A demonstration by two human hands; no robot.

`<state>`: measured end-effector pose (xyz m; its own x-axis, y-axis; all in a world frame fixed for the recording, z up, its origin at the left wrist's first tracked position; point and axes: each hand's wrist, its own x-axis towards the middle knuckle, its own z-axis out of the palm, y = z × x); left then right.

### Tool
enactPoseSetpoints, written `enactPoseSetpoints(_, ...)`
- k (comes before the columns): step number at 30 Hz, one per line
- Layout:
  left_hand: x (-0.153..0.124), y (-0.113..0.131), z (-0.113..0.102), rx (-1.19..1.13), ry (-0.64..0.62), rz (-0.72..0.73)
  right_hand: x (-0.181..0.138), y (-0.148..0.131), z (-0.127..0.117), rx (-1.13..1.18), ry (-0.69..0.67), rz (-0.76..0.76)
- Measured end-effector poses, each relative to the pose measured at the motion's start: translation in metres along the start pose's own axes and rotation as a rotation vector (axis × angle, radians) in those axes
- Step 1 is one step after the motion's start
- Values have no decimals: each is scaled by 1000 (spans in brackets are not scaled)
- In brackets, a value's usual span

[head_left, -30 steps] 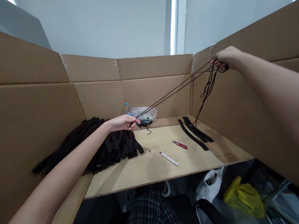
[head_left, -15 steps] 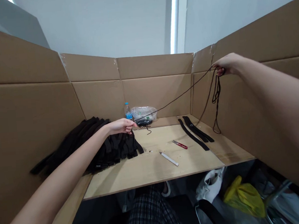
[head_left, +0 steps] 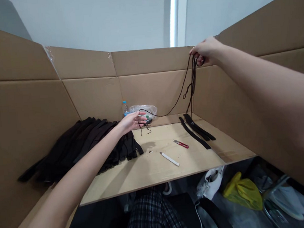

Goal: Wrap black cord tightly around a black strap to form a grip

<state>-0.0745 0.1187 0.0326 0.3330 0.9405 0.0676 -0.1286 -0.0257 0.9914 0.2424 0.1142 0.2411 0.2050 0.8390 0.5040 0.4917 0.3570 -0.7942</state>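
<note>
A thin dark cord [head_left: 194,73] hangs in loops from my right hand [head_left: 204,51], whose fingers are closed on it, raised high at the right. From there a slack length sags across to my left hand [head_left: 135,121]. That hand has its fingers spread, with the cord draped over them and an end dangling below. Behind the left hand a clear plastic bag [head_left: 151,110] and a small dark bundle of cord [head_left: 148,121] lie by the back wall. Beneath the left forearm is a pile of black fabric strips [head_left: 82,141].
On the board [head_left: 136,175] lie red-handled thread snips [head_left: 181,144], a white pen-like marker [head_left: 169,159] and a few black strips [head_left: 197,131]. A water bottle [head_left: 125,107] stands at the back. Cardboard walls [head_left: 150,89] enclose the left, back and right sides.
The cord went from stretched taut to slack. My left hand's fingers opened from a pinch. My right hand moved left and up in view, its loops now hanging closer together.
</note>
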Motion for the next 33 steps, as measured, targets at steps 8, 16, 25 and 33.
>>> enactPoseSetpoints(8, 13, -40, 35, -113, 22, 14, -17, -35, 40, 58, -143, -61)
enactPoseSetpoints(16, 9, -84, 66, -118, -180, -97, -16, -60, 56, 13, -144, -151)
enactPoseSetpoints(25, -7, -88, 73, 31, -313, -185, 0, -30, 36, -167, -25, -126)
enactPoseSetpoints(33, 4, -42, 43, 269, -140, -140, -17, 33, -6, -526, 94, 20)
